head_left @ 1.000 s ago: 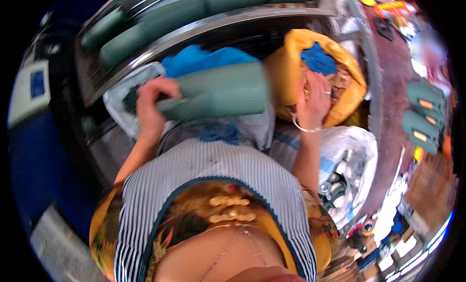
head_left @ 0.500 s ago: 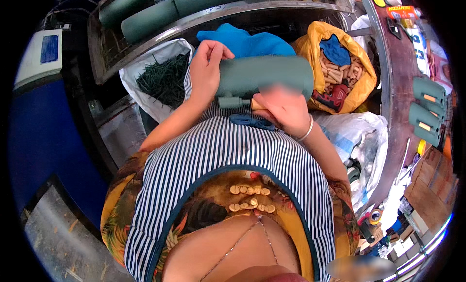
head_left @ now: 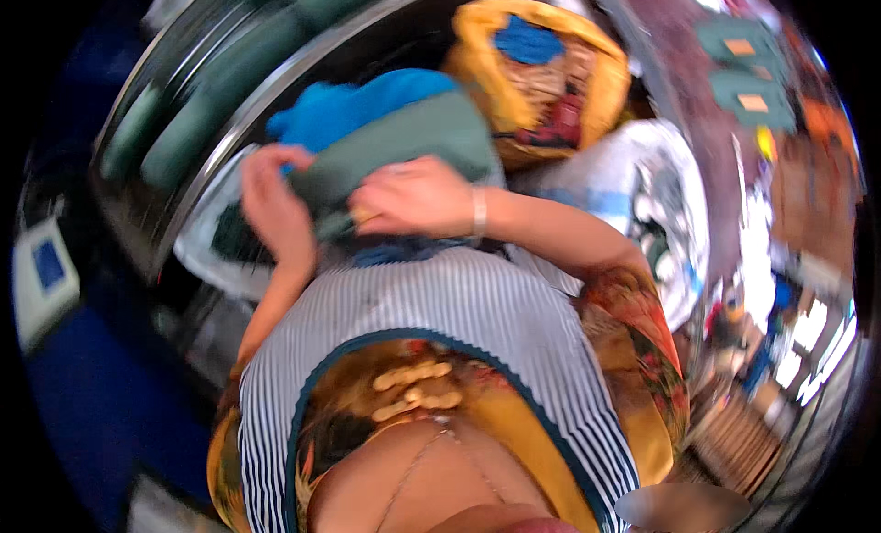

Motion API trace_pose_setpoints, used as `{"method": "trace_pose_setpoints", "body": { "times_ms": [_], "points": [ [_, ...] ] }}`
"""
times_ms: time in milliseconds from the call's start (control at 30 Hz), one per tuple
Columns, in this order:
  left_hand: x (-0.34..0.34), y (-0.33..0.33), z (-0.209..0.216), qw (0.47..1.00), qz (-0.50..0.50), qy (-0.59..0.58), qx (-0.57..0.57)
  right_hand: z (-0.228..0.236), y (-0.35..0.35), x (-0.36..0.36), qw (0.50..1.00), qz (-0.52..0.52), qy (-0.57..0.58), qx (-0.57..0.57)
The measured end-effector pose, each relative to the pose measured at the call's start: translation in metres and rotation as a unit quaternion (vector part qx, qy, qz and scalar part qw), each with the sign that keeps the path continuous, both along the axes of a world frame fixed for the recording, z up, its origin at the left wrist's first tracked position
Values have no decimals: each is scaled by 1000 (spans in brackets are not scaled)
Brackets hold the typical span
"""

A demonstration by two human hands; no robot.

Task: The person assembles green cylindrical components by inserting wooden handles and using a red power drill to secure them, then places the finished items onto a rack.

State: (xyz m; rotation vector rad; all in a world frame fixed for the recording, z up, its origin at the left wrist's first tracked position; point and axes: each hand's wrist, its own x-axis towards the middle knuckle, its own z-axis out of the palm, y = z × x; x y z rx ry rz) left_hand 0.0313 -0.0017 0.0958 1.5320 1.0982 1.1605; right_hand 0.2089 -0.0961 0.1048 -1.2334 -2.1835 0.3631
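Note:
A large dark green cylinder (head_left: 422, 134) lies across my lap, tilted up to the right. At its left end, my left hand (head_left: 278, 207) has its fingers bent against the edge, smeared by motion. My right hand (head_left: 418, 198) is closed at the cylinder's near side, around a small tan tube (head_left: 364, 215) that shows at its fingertips. A small green stub (head_left: 333, 227) sits beside the tan tube, partly hidden. Behind the cylinder is a bright blue cloth (head_left: 353, 111).
A metal-edged tray (head_left: 229, 148) at upper left holds several green cylinders. A yellow sack (head_left: 473, 28) contains tan tubes, a blue cloth and a red power tool (head_left: 560, 120). White sacks stand left (head_left: 197, 258) and right (head_left: 596, 180). Green pieces (head_left: 748, 88) lie on the right table.
The view has swung, so the sacks and tray sit differently. The cylinder is now tilted, and my right hand has moved left along it, closer to my left hand.

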Motion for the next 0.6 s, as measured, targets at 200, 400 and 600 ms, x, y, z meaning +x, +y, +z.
{"method": "trace_pose_setpoints", "body": {
  "times_ms": [200,400,600],
  "points": [
    [10,-10,14,995,-59,44,-72,8,22,7,995,15,48,-91],
    [23,-4,10,992,-98,60,-59,11,32,10,960,31,111,-256],
    [39,19,6,984,-71,-74,-143,4,25,5,937,-194,250,-147]
  ]
}}
